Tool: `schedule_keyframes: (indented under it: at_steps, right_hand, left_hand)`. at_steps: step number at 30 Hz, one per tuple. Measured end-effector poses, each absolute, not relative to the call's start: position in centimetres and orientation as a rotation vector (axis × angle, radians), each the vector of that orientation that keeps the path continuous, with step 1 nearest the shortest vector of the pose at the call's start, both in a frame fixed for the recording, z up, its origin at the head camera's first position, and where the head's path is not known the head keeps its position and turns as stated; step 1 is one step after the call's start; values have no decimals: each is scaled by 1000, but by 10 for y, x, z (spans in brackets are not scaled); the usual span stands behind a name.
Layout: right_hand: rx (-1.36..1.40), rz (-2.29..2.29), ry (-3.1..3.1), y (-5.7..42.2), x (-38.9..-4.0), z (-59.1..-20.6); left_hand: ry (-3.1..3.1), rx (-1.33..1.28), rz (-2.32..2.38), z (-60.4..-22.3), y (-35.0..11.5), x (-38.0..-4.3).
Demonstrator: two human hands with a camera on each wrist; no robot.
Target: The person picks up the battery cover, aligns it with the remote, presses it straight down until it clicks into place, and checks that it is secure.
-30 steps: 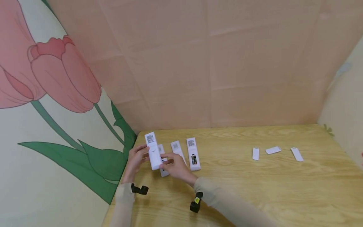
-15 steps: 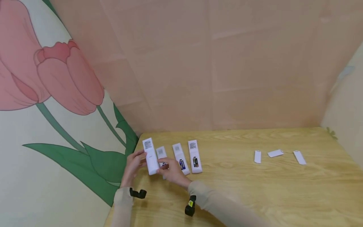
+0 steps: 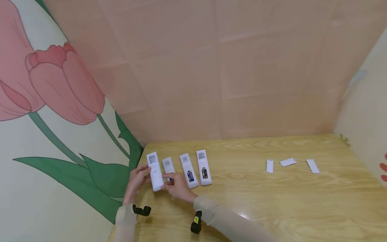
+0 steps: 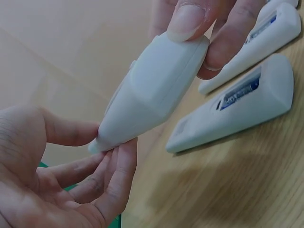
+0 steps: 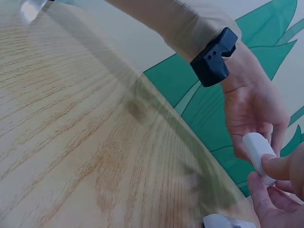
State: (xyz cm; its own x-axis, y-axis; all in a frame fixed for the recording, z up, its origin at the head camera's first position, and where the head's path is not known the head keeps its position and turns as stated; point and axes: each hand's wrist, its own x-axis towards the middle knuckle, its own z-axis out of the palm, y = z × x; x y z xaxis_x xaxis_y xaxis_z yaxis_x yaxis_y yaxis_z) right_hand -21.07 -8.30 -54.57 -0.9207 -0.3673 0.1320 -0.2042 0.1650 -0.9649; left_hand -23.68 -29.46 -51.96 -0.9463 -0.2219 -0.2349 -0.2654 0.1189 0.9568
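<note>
A white remote control (image 3: 154,174) is held above the left end of the table, back side up, with its battery cover in place. My left hand (image 3: 137,179) pinches its left edge between thumb and fingers. At the lower right end, my right hand (image 3: 179,188) grips it with thumb and fingers. In the left wrist view the remote (image 4: 147,85) is seen end-on. Beside it lie three more white remotes: a near one (image 3: 168,164) partly hidden by my right hand, a middle one (image 3: 185,162) and a right one (image 3: 202,161). Batteries show in their uncovered compartments.
Three loose white battery covers lie at the table's right: an upright one (image 3: 269,166), a slanted one (image 3: 288,162) and a tilted one (image 3: 312,166). The wooden table (image 3: 242,188) meets a pink-covered wall (image 3: 223,84) behind and a tulip-patterned wall (image 3: 69,188) at left.
The held remote has come down and left, off the nearest lying remote it overlapped. Both hands moved with it, uncovering the middle remote's battery. The head view shifted slightly.
</note>
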Motion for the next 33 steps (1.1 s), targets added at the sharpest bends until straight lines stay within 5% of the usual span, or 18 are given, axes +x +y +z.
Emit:
schedule_keyframes:
  at_steps: [33]
  right_hand:
    - [-765, -1622, 2492, -98, -208, -572]
  left_hand:
    - [2348, -639, 1861, -559, -307, -237]
